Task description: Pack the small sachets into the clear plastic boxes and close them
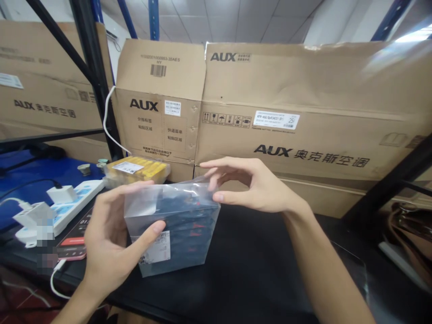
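Left hand [111, 229] clamped on the left side of the clear bag [140, 204], thumb across the front above the white label [162, 247]. Right hand [261, 186] at the bag's top right corner, thumb and curled fingers slightly apart at the film; impossible to tell if pinching any. Stacked dark packs [192, 243] inside, the whole on or just above the black tabletop [249, 274]. Best to brace the bag firmly with the left, without squeezing the stack askew, and to guide the loose top film lightly, without tearing. Just beside, left: phone [74, 243] and power strip [92, 189], better not bumped. Beyond: yellow pack [148, 168], then cartons [232, 139].
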Action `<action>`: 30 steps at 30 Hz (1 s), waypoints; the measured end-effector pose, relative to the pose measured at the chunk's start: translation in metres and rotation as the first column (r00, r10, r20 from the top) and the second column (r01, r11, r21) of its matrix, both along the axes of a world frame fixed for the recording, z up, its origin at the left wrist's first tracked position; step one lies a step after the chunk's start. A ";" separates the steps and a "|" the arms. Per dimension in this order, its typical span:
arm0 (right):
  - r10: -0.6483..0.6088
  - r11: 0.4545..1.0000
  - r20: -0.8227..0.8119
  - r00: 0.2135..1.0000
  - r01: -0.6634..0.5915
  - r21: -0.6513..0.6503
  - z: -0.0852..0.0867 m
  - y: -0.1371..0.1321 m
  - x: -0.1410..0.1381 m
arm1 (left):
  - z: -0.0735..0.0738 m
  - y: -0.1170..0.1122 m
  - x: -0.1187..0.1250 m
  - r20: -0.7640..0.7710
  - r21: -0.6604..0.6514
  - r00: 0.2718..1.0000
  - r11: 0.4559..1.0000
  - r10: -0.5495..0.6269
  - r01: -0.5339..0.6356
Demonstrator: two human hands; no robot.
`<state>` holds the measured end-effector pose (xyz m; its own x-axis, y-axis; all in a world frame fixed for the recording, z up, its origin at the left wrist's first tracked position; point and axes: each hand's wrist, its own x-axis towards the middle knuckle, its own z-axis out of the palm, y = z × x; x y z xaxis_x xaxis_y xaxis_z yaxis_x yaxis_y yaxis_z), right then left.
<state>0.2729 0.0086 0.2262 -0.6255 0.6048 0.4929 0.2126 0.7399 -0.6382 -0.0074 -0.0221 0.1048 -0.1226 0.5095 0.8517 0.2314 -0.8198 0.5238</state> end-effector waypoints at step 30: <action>0.038 0.969 0.013 0.999 -0.034 -0.243 -0.013 0.009 -0.019 | 0.018 0.009 -0.011 0.133 -0.261 0.978 0.946 -0.163 0.193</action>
